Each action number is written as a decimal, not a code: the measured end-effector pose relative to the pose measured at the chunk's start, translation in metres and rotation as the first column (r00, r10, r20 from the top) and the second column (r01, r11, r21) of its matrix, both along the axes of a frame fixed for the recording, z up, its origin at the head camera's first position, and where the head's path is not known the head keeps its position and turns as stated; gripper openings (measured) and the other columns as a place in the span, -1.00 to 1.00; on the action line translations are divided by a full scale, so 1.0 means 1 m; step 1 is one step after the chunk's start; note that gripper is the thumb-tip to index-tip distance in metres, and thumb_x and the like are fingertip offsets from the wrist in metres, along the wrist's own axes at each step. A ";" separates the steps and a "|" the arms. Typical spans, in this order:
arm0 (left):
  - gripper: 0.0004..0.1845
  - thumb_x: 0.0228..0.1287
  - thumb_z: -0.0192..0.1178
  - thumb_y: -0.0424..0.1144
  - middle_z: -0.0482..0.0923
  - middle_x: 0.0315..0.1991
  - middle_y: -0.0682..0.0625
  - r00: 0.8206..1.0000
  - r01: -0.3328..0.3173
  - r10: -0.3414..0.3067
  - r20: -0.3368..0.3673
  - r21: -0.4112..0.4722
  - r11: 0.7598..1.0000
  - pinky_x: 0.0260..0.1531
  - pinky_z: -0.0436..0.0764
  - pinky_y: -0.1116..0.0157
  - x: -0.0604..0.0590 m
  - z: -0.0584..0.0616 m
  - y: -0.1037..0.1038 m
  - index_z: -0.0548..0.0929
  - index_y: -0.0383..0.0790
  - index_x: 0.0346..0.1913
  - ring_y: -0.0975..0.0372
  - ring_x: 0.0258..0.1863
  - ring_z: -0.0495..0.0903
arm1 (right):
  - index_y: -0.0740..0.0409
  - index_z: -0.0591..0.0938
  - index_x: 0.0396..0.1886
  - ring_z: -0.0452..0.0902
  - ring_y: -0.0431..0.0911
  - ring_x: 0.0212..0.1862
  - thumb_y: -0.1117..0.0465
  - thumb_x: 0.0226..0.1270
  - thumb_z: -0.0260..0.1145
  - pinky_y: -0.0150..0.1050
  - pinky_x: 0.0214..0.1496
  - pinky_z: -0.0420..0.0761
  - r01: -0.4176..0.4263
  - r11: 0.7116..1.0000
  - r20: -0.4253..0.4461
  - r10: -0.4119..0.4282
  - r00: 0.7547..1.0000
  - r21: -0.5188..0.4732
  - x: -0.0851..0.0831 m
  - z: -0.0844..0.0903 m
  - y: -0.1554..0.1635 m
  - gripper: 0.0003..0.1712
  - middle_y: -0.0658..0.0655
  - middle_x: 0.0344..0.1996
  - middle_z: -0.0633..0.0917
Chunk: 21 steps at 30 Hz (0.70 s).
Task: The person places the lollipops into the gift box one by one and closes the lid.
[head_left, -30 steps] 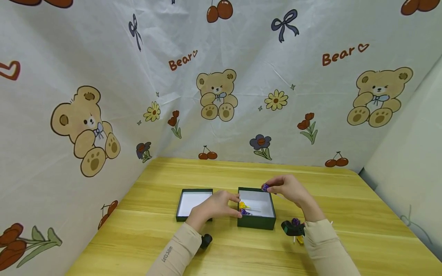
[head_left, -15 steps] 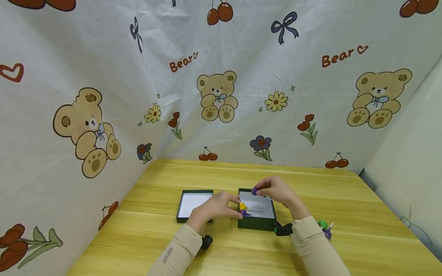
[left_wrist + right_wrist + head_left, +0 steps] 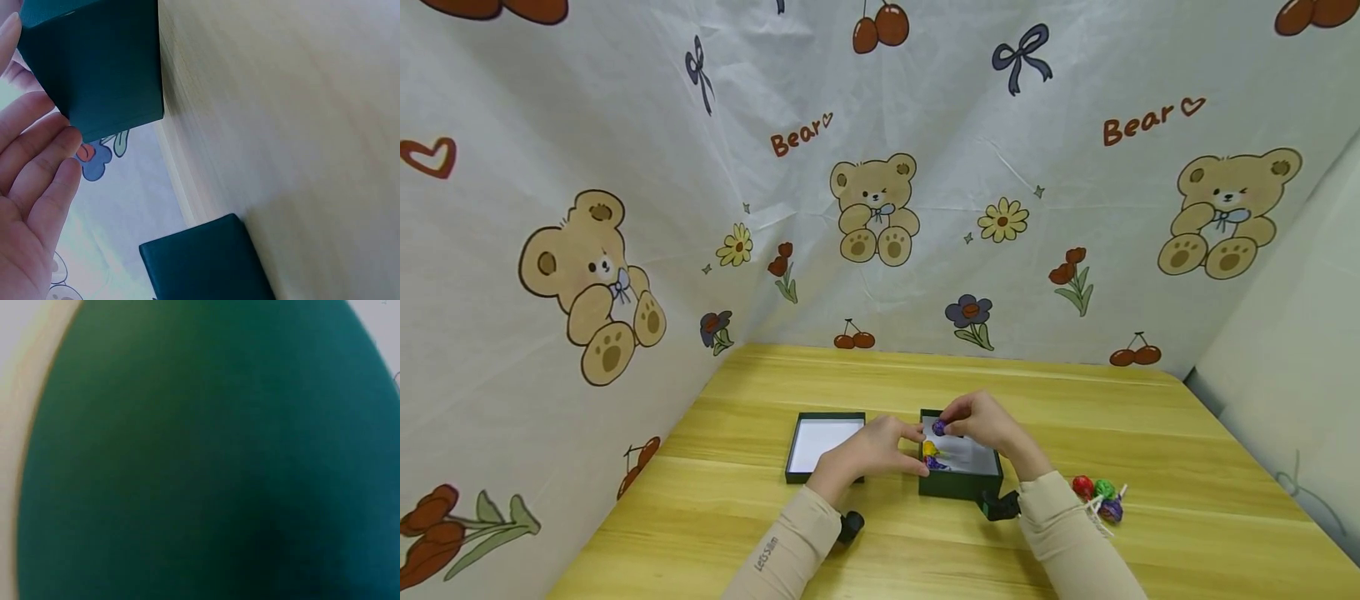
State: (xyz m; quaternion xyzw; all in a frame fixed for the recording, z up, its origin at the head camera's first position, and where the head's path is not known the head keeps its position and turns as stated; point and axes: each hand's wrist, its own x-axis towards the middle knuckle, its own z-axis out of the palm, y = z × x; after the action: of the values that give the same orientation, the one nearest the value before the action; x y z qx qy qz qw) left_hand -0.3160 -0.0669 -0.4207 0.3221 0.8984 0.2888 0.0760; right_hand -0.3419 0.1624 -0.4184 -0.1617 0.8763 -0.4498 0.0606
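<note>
Purple lollipop pinched in my right hand, over green box, w/ yellow + purple candies inside. My left hand, fingers relaxed, resting on box's left wall. Lid just left of box, on desk.

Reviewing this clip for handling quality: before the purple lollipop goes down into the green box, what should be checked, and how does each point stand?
1. Right hand pinches the purple lollipop: ok.
2. Lollipop is above the open green box: ok.
3. Left hand steadies the box at its left wall: ok.
4. Free white floor in the box beside the yellow lollipop already lying there: ok.
5. Lid lies apart to the left, out of the way: ok.
6. Where the held lollipop's stick points: cannot tell, the hand hides it.
7. Spare lollipops rest on the table within reach: ok.
</note>
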 end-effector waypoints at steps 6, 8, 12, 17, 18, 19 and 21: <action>-0.45 0.17 0.46 0.02 0.54 0.33 -0.05 1.000 -0.004 0.004 0.009 0.002 1.000 0.18 0.61 0.29 0.000 0.000 0.000 0.71 -0.21 0.16 0.13 0.31 0.54 | 0.32 0.75 -0.17 0.68 -0.11 -0.22 0.47 0.29 0.33 -0.15 -0.13 0.72 0.008 1.000 -0.002 -0.007 1.000 0.018 0.000 -0.003 -0.006 -0.84 0.16 -0.26 0.78; -0.45 0.16 0.46 0.02 0.54 0.32 -0.05 1.000 -0.005 0.005 0.008 0.003 1.000 0.15 0.62 0.32 0.000 0.001 0.000 0.71 -0.21 0.15 0.13 0.30 0.55 | 0.33 0.75 -0.17 0.69 -0.10 -0.22 0.48 0.30 0.32 -0.14 -0.13 0.72 0.003 1.000 -0.014 -0.003 1.000 0.026 -0.001 -0.004 -0.007 -0.84 0.16 -0.26 0.78; -0.47 0.15 0.47 0.01 0.55 0.31 -0.05 1.000 -0.009 0.009 0.013 0.014 1.000 0.15 0.62 0.30 0.002 0.001 0.000 0.72 -0.20 0.13 0.12 0.30 0.55 | 0.35 0.75 -0.19 0.70 -0.09 -0.22 0.52 0.28 0.30 -0.15 -0.15 0.72 -0.001 0.999 -0.033 0.002 0.999 0.035 -0.001 -0.008 -0.011 -0.82 0.18 -0.28 0.79; -0.48 0.16 0.46 0.00 0.57 0.30 -0.04 1.000 -0.016 0.016 0.017 0.014 1.000 0.16 0.63 0.26 0.004 0.000 0.000 0.73 -0.19 0.14 0.11 0.32 0.53 | 0.37 0.75 -0.21 0.70 -0.08 -0.24 0.55 0.25 0.29 -0.15 -0.17 0.73 0.008 0.999 -0.051 -0.007 0.999 0.033 0.000 -0.015 -0.014 -0.82 0.20 -0.29 0.79; -0.48 0.17 0.46 0.00 0.57 0.29 -0.03 1.000 -0.016 0.016 0.016 0.012 1.000 0.15 0.63 0.27 0.005 0.000 0.001 0.72 -0.19 0.14 0.11 0.31 0.54 | 0.37 0.75 -0.21 0.70 -0.07 -0.24 0.55 0.25 0.30 -0.15 -0.17 0.73 0.017 0.999 -0.051 -0.015 0.999 0.031 0.000 -0.016 -0.015 -0.82 0.20 -0.29 0.79; -0.48 0.17 0.46 -0.01 0.58 0.29 -0.03 1.000 -0.015 0.015 0.013 0.011 1.000 0.11 0.64 0.29 0.005 0.001 0.001 0.72 -0.19 0.14 0.11 0.30 0.54 | 0.37 0.75 -0.21 0.70 -0.07 -0.24 0.55 0.25 0.30 -0.14 -0.17 0.73 0.024 0.999 -0.050 -0.023 0.998 0.028 0.000 -0.016 -0.016 -0.82 0.20 -0.28 0.78; -0.48 0.17 0.46 -0.01 0.58 0.28 -0.04 1.000 -0.013 0.012 0.008 0.009 1.000 0.10 0.64 0.31 0.004 0.002 0.001 0.72 -0.20 0.15 0.11 0.30 0.55 | 0.36 0.75 -0.20 0.70 -0.07 -0.23 0.54 0.26 0.31 -0.13 -0.16 0.74 0.041 0.999 -0.050 -0.040 0.998 0.026 0.000 -0.017 -0.017 -0.83 0.19 -0.28 0.78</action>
State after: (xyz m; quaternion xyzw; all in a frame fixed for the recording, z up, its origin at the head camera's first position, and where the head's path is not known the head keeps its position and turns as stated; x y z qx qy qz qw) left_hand -0.3115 -0.0663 -0.4189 0.3157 0.8987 0.2946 0.0762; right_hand -0.3418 0.1451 -0.4352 -0.1543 0.8867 -0.4348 0.0319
